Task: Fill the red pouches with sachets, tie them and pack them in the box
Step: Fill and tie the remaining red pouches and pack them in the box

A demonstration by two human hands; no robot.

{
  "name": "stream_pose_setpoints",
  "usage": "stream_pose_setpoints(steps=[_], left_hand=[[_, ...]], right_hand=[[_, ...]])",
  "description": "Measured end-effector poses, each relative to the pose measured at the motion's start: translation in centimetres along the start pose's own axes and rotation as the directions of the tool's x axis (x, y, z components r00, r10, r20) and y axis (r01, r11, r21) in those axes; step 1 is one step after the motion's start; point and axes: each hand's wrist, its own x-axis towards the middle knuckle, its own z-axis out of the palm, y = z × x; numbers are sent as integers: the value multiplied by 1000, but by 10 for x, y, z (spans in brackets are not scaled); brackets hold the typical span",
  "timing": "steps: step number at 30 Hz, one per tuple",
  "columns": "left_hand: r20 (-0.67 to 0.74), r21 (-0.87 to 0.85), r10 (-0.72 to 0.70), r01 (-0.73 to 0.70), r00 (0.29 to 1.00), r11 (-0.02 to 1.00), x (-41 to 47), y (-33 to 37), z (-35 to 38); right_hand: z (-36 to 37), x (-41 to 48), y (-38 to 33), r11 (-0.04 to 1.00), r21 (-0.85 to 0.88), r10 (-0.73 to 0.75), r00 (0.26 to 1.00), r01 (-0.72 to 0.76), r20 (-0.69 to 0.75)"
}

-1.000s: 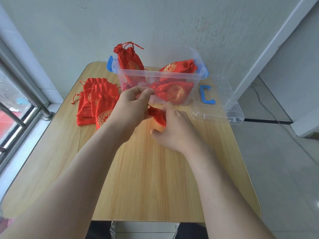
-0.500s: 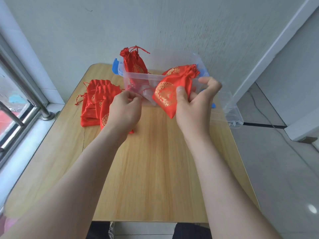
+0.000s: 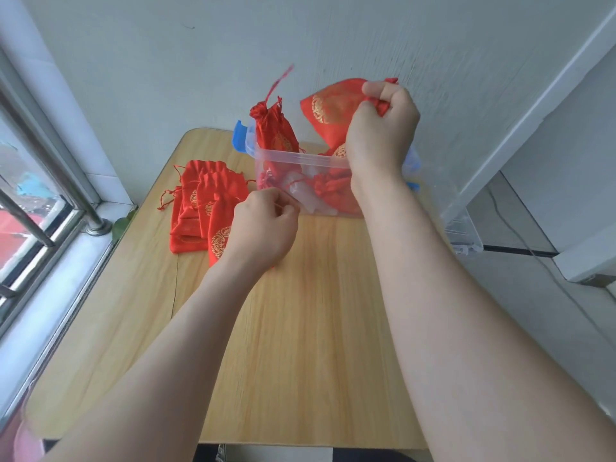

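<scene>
My right hand (image 3: 383, 128) grips the gathered neck of a red pouch with gold print (image 3: 328, 110) and holds it in the air above the clear plastic box (image 3: 300, 161). My left hand (image 3: 263, 225) hovers low in front of the box with fingers curled, pinching a thin red cord (image 3: 281, 205). In the box's left corner a tied pouch (image 3: 276, 135) stands upright, and a blurred red string (image 3: 280, 78) swings above it. More tied pouches (image 3: 330, 191) and clear sachets (image 3: 296, 190) lie inside the box. A stack of flat empty pouches (image 3: 200, 201) lies left of the box.
The box's clear lid (image 3: 463, 225) rests on the wooden table (image 3: 300, 328) behind my right forearm, at the table's right edge. A window with a metal rail (image 3: 50, 181) runs along the left. The wall stands right behind the box.
My right hand has lifted the pouch from the table up above the box and now grips its neck. My left hand has stayed low near the pouch stack.
</scene>
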Motion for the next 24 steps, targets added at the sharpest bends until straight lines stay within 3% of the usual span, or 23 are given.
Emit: stream_pose_setpoints(steps=[2,5,7,9,11,13,15,18,24], left_hand=[[-2,24,17,-17,1000,1000,1,-2,-1],[0,42,35,-35,999,999,0,-3,0],[7,53,49,-49,999,997,0,-3,0],[8,68,60,-61,998,996,-1,-3,1],[9,84,68,-69,998,994,-1,-3,0],[20,97,72,-74,997,993,-1,-3,0],[43,102,69,-73,997,992,-2,-5,-1],[71,125,65,-74,995,989,-3,-8,-3],[113,161,50,-68,992,985,0,-13,-5]], right_hand=[[6,4,-1,995,-97,16,1000,-13,26],[9,2,1,927,-371,25,977,56,210],[8,1,5,720,-682,95,956,127,278],[5,-4,4,493,-860,145,961,136,235],[4,-10,3,429,-890,90,973,155,213],[8,-17,6,464,-848,-20,960,256,279],[18,-27,7,595,-708,-102,910,380,402],[35,-41,2,772,-487,-103,837,408,538],[62,-42,1,734,-550,22,795,400,607]])
